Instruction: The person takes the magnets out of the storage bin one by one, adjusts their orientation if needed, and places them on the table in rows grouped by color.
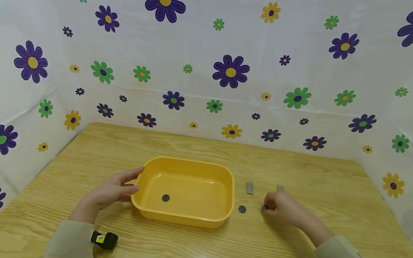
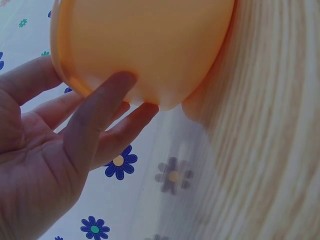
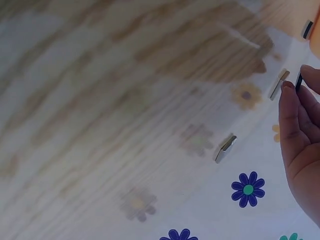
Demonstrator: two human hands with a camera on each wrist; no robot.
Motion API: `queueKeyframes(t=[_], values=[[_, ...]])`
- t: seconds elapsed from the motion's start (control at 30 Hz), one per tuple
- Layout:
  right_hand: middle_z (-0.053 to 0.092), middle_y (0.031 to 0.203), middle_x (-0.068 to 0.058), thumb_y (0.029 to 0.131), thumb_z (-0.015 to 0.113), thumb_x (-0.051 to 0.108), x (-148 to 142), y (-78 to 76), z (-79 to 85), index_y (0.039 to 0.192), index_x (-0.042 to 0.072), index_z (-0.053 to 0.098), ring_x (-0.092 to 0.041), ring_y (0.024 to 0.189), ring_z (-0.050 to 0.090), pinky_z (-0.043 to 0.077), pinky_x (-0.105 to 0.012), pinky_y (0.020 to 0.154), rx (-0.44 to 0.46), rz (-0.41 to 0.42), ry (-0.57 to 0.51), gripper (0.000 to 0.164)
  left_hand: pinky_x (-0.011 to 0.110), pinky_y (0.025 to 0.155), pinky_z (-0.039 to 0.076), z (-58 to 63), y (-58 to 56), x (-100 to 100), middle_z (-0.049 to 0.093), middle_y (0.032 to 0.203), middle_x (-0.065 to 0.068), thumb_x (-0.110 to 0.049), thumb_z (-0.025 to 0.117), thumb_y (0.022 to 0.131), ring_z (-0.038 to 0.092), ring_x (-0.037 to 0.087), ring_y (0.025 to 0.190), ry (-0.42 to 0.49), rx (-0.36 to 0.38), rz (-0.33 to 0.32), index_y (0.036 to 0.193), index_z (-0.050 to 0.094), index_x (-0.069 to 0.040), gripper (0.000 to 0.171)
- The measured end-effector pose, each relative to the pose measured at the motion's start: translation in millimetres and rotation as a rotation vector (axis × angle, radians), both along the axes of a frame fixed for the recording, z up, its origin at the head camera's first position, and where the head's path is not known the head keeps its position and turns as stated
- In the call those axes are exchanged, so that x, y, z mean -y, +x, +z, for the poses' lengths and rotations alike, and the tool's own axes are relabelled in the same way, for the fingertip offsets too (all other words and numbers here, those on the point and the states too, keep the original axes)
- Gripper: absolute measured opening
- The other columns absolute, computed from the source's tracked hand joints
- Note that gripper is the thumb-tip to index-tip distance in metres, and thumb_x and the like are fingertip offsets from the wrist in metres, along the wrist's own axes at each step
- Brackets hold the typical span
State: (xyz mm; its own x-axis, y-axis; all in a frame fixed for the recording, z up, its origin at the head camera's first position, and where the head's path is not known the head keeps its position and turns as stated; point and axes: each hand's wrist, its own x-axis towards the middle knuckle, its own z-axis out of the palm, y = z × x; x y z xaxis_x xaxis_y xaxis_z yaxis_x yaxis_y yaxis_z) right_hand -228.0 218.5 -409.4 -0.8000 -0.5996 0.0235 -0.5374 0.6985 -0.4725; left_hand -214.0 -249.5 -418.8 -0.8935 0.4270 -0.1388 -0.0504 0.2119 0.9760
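A yellow plastic basin (image 1: 182, 219) rests on the table, with one dark round disc (image 1: 166, 198) inside on its floor. Against the basin's left outer wall, the fingers of my left hand (image 1: 112, 188) are spread and touch it. My right hand (image 1: 285, 208), to the right of the basin, pinches another small dark disc (image 3: 299, 82) between thumb and fingertips. Between that hand and the basin lies a third dark disc (image 1: 242, 209). Behind it is a grey rectangular piece (image 1: 249, 188). A second grey rectangular piece (image 1: 280, 188) is partly hidden behind the right hand.
The wooden table (image 1: 189, 250) carries all of these. A white sheet with printed flowers (image 1: 196, 35) hangs behind the table and along both sides. A dark strap with a small black device (image 1: 105, 240) is on the left wrist.
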Motion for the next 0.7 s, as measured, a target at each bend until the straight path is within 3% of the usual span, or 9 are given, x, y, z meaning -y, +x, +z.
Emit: queueKeyframes(t=[0.27,0.7], values=[[0.052,0.067,0.007,0.074,0.067,0.002,0.7,-0.1,-7.6,0.074,0.007,0.059,-0.004,0.059,0.044,0.041,-0.021,0.052,-0.054,0.011,0.068,0.009,0.038,0.081,0.047,-1.6,-0.7,1.0,0.009,0.146,0.016,-0.009,0.05,0.09,0.036,0.038,0.119,-0.011,0.004,0.018,0.142,0.017,-0.01,0.061],[0.048,0.067,0.005,0.073,0.067,0.0,2.3,1.5,-8.1,0.074,0.006,0.058,-0.005,0.059,0.039,0.037,-0.021,0.05,-0.042,0.009,0.067,0.011,0.039,0.081,0.047,-1.5,-0.1,1.2,0.007,0.145,0.019,-0.009,0.049,0.09,0.032,0.04,0.121,-0.003,0.0,0.01,0.142,0.015,-0.009,0.062]])
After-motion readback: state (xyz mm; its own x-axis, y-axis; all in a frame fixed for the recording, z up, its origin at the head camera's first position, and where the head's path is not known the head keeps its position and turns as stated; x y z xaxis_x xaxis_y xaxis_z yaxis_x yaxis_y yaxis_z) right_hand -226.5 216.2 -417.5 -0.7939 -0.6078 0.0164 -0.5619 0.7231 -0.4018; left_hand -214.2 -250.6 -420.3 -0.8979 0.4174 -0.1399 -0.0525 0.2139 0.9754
